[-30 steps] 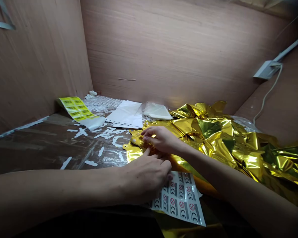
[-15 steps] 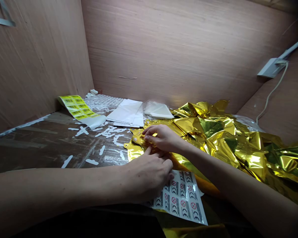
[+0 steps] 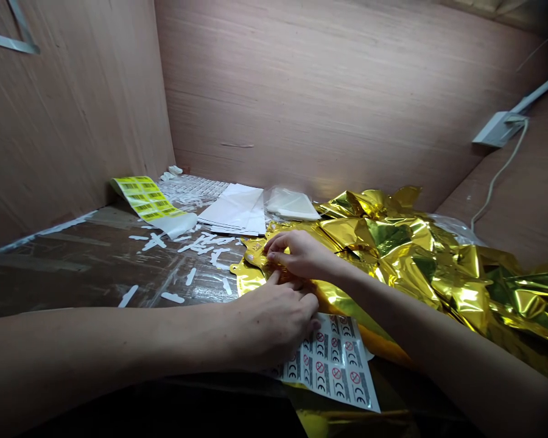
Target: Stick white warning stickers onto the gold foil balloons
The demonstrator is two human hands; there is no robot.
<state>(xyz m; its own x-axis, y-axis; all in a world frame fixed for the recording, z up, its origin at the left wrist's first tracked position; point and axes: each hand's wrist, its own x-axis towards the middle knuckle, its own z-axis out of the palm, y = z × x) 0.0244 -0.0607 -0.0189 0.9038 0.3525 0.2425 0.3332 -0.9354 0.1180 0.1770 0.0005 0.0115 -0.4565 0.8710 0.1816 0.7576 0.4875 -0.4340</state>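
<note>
My left hand [image 3: 278,322] is closed over the upper left part of a white sticker sheet [image 3: 335,365] printed with CE marks and red prohibition signs. Its index finger reaches forward onto the gold foil balloon [image 3: 251,281]. Just beyond it, my right hand [image 3: 301,252] has its fingers bent and pinched at the balloon's tabbed end. The exact contact of the right fingertips is partly hidden. The left fingers and thumb hide the sheet's upper corner.
Crumpled gold foil [image 3: 406,243] heaps up on the right. Behind lie white paper sheets [image 3: 237,210], a clear plastic packet [image 3: 292,204] and a yellow label sheet [image 3: 150,201]. White paper strips [image 3: 196,243] litter the dark table [image 3: 86,261]. Wooden walls [image 3: 301,91] enclose it.
Both hands keep nearly the same place on the balloon and sticker sheet. The view has shifted very slightly.
</note>
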